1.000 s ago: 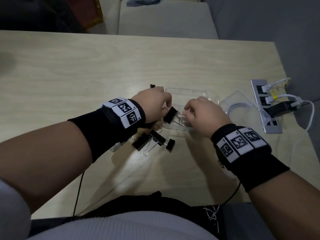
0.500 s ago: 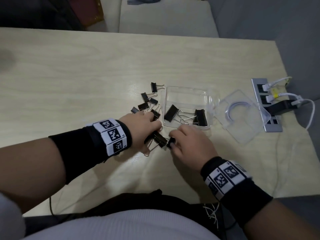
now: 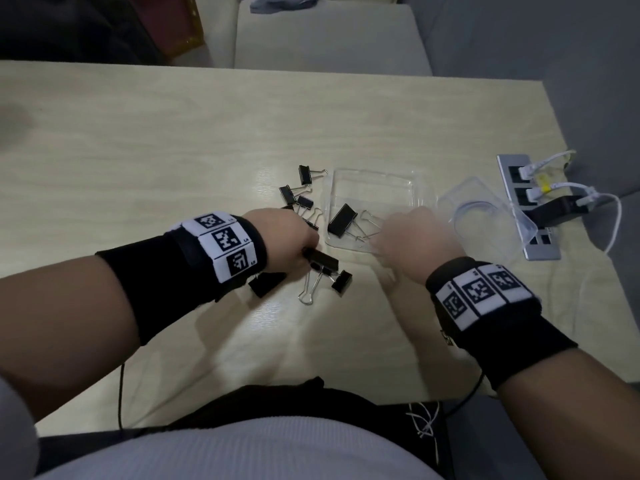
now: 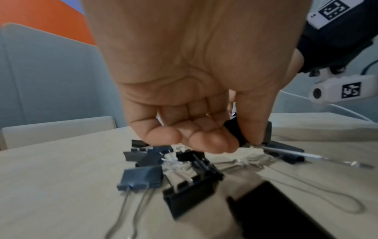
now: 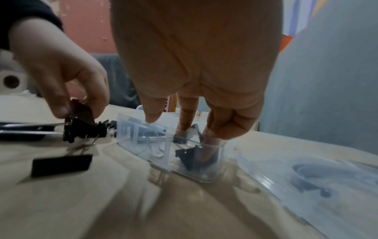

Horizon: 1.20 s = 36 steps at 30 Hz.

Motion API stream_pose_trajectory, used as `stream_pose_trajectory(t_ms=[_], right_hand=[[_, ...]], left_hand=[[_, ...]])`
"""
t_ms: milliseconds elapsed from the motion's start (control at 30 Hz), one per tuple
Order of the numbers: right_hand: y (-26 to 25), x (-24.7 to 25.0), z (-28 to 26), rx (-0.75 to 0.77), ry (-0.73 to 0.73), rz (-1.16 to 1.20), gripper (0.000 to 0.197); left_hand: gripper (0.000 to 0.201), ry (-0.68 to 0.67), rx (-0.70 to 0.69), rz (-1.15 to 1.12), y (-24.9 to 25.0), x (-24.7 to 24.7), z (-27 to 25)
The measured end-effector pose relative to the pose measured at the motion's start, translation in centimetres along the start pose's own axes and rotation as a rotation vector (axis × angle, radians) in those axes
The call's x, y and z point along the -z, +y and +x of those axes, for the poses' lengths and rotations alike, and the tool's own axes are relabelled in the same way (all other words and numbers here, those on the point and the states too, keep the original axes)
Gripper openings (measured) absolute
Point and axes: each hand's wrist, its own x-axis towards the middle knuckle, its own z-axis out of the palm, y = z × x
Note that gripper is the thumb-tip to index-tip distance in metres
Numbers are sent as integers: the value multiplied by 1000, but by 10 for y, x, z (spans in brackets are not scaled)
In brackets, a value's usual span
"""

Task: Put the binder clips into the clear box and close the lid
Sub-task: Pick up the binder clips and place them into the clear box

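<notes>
An office or meeting room, by the look: a pale wood-grain bench (image 3: 173, 140) with a built-in socket panel (image 3: 526, 206) holding plugged white cables (image 3: 554, 157), pale upholstered seats (image 3: 329, 36) behind, grey padded walls (image 4: 51, 72).

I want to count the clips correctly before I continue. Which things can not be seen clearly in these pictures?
- Clips in the clear box: head view, the right hand covers part of the inside.
- Whether the right hand grips a clip: right wrist view, too blurred.
- Loose binder clips on the table: the left hand hides some, so the count stays uncertain.
</notes>
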Motion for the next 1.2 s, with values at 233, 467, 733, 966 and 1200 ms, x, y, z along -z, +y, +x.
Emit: stream_pose_trajectory(t_ms=[233, 467, 733, 966, 1200], right_hand=[[1, 9, 3, 129, 376, 292, 20], [-17, 15, 9, 396, 174, 209, 33], [-2, 19, 12, 147, 225, 671, 14], [7, 10, 14, 71, 220, 499, 30], [18, 1, 21, -56, 299, 391, 22]], left_hand=[[21, 28, -25, -125, -20, 15, 2], [26, 111, -47, -275, -29, 24, 6], [31, 279, 44, -241, 0, 32, 34], [38, 311, 44, -178, 39, 32, 60], [48, 350, -42, -51, 38, 19, 65]])
